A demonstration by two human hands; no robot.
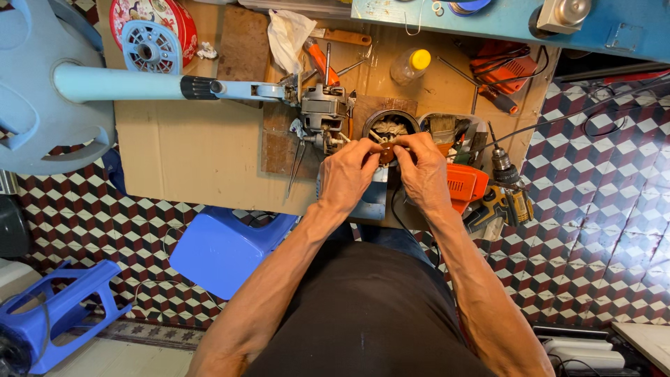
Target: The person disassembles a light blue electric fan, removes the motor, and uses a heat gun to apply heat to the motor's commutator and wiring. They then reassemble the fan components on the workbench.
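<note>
Near the front edge of the tabletop [188, 150], a sheet of brown cardboard, at its middle: a left hand [347, 173] and a right hand [421, 167], fingertips meeting, both pinched closed on a small brown part [386, 153] held between them, just above the edge.

Directly behind the hands: a round dark tin [389, 126] holding pale odds and ends. Just left of it: a bare electric motor [324, 115] with metal frame, joined to a pale blue fan pole [125, 84] that runs toward the left edge and ends in a round blue fan base [42, 91] off the tabletop.

Back left corner: a red round tin [171, 17] with a pale blue fan hub [151, 47] lying on it.

Back edge, centre: a white crumpled cloth [287, 35], an orange-handled tool [321, 59], a clear bottle with yellow cap [410, 65].

Right side: an orange power tool [506, 66] near the back, an orange plastic case [464, 185] touching the right hand's wrist side, a yellow and black cordless drill [504, 195] at the front right corner.

On the patterned tile floor [600, 209], below the front edge: a blue plastic stool [223, 251]; a second blue stool [59, 307] well apart to the left.
</note>
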